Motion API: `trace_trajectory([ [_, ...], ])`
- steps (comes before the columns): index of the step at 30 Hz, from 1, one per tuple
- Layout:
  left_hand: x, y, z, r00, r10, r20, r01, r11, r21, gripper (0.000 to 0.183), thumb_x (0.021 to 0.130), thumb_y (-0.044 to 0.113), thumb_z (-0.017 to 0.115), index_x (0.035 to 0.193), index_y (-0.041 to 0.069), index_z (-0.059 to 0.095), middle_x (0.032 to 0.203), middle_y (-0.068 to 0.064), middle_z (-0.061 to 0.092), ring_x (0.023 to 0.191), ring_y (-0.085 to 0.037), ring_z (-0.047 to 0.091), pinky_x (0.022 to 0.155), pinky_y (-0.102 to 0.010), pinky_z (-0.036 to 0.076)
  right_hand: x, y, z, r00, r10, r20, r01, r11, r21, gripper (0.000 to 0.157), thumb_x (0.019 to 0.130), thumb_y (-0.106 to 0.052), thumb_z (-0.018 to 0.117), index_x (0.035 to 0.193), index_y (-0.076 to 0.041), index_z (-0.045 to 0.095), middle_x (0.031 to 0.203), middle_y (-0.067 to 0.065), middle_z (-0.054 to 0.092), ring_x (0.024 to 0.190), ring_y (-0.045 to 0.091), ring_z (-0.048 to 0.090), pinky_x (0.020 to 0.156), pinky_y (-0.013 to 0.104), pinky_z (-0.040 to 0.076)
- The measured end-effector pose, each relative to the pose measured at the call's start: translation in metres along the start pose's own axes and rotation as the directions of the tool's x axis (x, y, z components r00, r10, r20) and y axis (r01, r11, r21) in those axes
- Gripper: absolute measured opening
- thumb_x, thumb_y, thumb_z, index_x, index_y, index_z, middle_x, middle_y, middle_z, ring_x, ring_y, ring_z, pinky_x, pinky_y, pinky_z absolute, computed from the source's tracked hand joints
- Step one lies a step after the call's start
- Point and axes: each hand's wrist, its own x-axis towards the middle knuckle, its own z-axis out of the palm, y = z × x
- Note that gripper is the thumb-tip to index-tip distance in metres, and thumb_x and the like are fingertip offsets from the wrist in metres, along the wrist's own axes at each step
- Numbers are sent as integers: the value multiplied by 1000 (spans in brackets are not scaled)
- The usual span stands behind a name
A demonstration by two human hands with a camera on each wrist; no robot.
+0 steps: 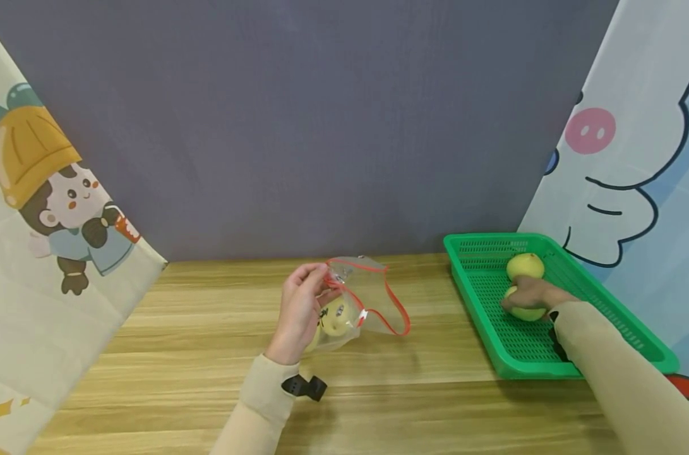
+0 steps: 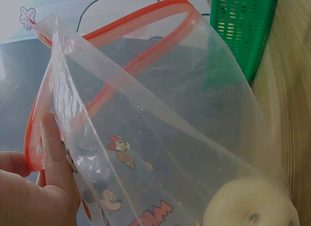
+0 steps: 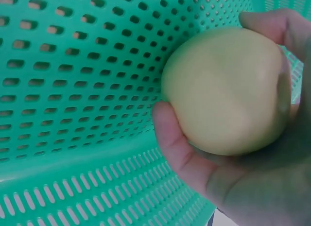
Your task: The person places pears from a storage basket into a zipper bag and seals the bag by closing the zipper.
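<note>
My left hand pinches the rim of a clear zip bag with a red-orange edge, its mouth gaping toward the right. Cartoon prints show on the bag's side. Inside it lies a pale yellow apple near the bottom; in the head view the bagged apples show through the plastic. Over in the green basket, my right hand grips another yellow-green apple, thumb and fingers curled round its sides. One more apple sits just behind that hand.
The green perforated basket stands on the right of the wooden table. A grey panel rises along the table's back edge. Cartoon-printed sheets flank both sides. Black straps sit on both wrists.
</note>
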Motion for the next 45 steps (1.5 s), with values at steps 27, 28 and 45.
trace_trajectory([
  [27,-5,1,-6,1000,8,21,-8,1000,20,10,102,14,62,104,4,61,87,-5,65,76,-15,67,75,-31,63,-12,-23,2,981,-111,-157,106,994,-39,84,94,-47,63,145,14,35,113,31,57,88,36,60,55,44,57],
  [28,-5,1,-6,1000,6,20,-7,1000,21,10,102,14,62,104,4,61,87,-5,65,76,-15,67,75,-31,63,-12,-24,2,980,-115,-165,110,993,-40,84,94,-46,63,145,14,35,111,30,58,86,35,60,55,43,56],
  [45,-8,3,-5,1000,0,11,0,1000,22,9,102,13,62,104,4,61,87,-5,64,75,-16,67,74,-32,63,-11,-39,3,916,-221,-335,192,974,-118,62,91,-39,66,127,10,55,96,15,63,76,25,55,60,35,46],
])
